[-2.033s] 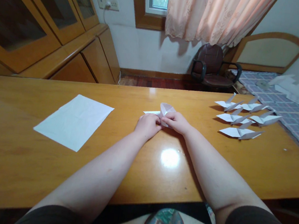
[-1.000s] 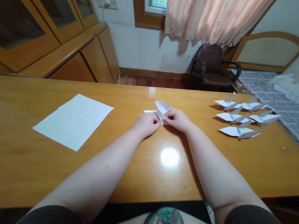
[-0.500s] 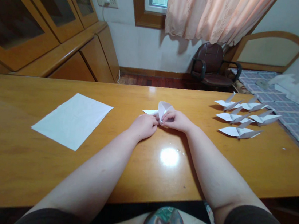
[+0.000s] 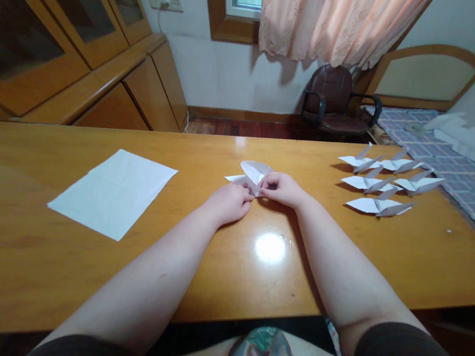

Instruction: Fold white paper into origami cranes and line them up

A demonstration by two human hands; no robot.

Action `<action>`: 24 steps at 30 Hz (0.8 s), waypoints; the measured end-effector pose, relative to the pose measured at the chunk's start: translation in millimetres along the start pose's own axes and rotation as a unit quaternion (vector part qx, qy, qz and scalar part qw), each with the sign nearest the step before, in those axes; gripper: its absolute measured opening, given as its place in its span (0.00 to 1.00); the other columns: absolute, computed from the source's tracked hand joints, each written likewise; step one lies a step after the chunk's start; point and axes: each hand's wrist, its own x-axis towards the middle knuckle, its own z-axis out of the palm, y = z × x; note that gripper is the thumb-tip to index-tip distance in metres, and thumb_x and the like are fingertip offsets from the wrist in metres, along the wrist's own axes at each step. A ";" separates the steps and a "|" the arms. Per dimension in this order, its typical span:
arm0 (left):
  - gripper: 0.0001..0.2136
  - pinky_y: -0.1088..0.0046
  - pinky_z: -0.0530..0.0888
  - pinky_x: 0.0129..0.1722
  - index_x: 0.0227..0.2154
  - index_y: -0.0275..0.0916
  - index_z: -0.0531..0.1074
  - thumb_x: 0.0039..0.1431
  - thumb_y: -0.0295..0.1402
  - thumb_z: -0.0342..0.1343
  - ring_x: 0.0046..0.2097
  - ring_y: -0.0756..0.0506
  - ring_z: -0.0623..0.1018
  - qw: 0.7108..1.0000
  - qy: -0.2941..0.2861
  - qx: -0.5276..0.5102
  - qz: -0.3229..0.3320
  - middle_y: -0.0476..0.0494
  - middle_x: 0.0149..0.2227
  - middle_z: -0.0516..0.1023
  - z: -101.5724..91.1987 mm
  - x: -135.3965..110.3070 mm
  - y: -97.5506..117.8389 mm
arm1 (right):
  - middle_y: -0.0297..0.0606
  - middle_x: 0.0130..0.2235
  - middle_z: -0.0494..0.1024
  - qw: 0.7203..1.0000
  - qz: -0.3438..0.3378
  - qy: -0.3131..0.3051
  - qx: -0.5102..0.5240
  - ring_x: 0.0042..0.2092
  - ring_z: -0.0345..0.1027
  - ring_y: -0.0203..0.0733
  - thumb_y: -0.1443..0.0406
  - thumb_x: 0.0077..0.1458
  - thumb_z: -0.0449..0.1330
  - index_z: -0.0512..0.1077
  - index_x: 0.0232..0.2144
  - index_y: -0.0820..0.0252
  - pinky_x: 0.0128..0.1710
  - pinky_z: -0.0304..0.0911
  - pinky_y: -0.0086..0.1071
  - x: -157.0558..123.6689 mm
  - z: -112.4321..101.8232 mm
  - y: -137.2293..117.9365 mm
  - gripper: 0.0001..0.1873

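A small half-folded white paper piece rests on the wooden table, just beyond my hands. My left hand has its fingers curled and pinches the paper's near left edge. My right hand is closed on the paper's right side, thumb and fingers pressed together. One flap of the paper stands up between the two hands. Both forearms reach across the table from the near edge.
A flat white sheet lies to the left. Several folded paper cranes stand at the far right. Beyond the table are a dark armchair, wooden cabinets, and a bed at right.
The hands stay together on the paper, and its raised flap has tilted and lowered a little. The view has drifted slightly down and to the right.
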 end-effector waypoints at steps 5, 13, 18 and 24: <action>0.15 0.66 0.70 0.49 0.41 0.43 0.79 0.58 0.29 0.48 0.46 0.42 0.76 0.999 -0.014 0.044 0.001 0.42 0.43 0.79 -1.0 0.5 2.8 | 0.36 0.30 0.78 1.000 -0.004 -0.013 -0.004 0.35 0.70 0.40 0.64 0.44 0.61 0.73 0.21 0.61 0.37 0.62 0.30 0.3 -0.3 0.2 0.06; 0.15 0.62 0.67 0.52 0.40 0.42 0.78 0.57 0.27 0.47 0.47 0.41 0.75 0.996 -0.004 0.084 0.003 0.42 0.42 0.79 -4.2 -1.3 9.2 | 0.36 0.30 0.79 1.000 -0.015 -0.020 -0.012 0.37 0.71 0.41 0.65 0.45 0.61 0.76 0.22 0.60 0.38 0.63 0.30 -0.1 -1.2 -2.2 0.05; 0.15 0.65 0.69 0.48 0.41 0.43 0.77 0.58 0.27 0.47 0.47 0.41 0.76 0.997 -0.002 0.071 0.001 0.43 0.44 0.79 -2.6 -0.7 5.3 | 0.37 0.32 0.79 0.998 -0.034 0.005 -0.049 0.37 0.70 0.41 0.66 0.47 0.61 0.77 0.23 0.60 0.39 0.62 0.31 1.4 -0.2 -0.2 0.06; 0.15 0.65 0.70 0.49 0.41 0.44 0.77 0.57 0.26 0.48 0.47 0.41 0.76 0.998 -0.003 0.064 -0.006 0.44 0.44 0.80 -0.4 -0.6 2.6 | 0.40 0.31 0.77 0.990 -0.048 0.016 -0.131 0.36 0.68 0.41 0.65 0.51 0.60 0.77 0.25 0.61 0.39 0.60 0.32 1.9 0.7 0.7 0.07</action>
